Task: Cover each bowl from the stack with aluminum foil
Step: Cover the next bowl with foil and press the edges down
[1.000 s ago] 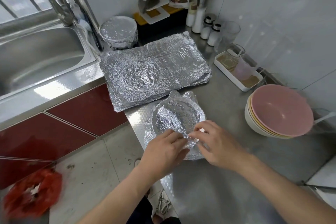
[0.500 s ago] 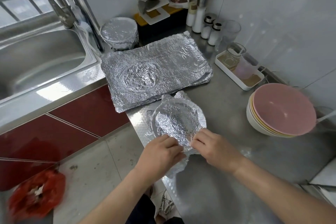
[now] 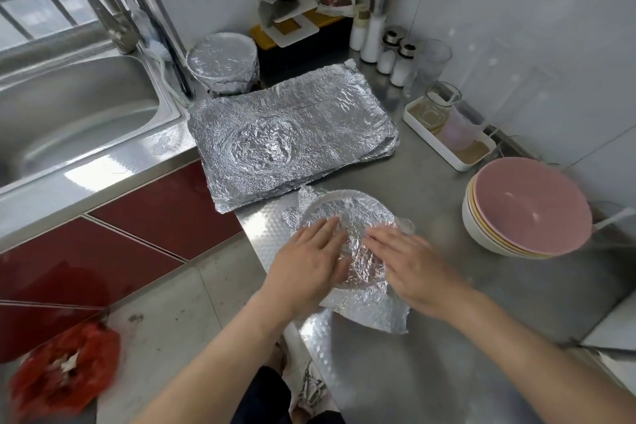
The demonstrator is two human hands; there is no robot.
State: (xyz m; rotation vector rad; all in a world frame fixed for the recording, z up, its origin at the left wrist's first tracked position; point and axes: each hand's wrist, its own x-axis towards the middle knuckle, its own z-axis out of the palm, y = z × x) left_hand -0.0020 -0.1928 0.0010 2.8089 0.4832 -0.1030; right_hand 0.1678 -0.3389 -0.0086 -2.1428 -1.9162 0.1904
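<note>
- Item under work: bowl (image 3: 347,213) w/ crinkled aluminum foil sheet (image 3: 373,311) laid over the mouth. Round rim shows thru the foil at the far side; foil dips in the centre.
- Foil fit: far-left corners stick up unfolded; a loose flap lies flat on the counter at the near side, toward the person. Not tucked under there.
- Location: on the steel counter (image 3: 430,182), close to its left front edge, just in front of the pile of flat foil sheets (image 3: 292,138), well left of the stack of uncovered bowls (image 3: 526,210), pink one on top.
- Left hand (image 3: 306,262): palm down on the foil at the bowl's near-left rim, fingers straight and held close together, pressing flat. No pinch.
- Right hand (image 3: 413,265): palm down on the near-right rim, fingers straight, slightly apart; tips blurred. Pressing, no pinch.
- Gap btwn the hands shows bare crumpled foil.
- Done item: one foil-covered bowl (image 3: 222,60) at the back, beside the sink (image 3: 69,113) corner.
- Edges: foil pile overhangs the counter's left edge above the red cabinet front. The worked bowl sits near that same edge.
- Open room: bare counter to the right of the bowl up to the bowl stack, and nearer the person.
- Back wall side: white tray (image 3: 447,148) w/ glass jars, shakers (image 3: 401,62) near the corner.
- Floor: red bag (image 3: 62,368), lower left.
</note>
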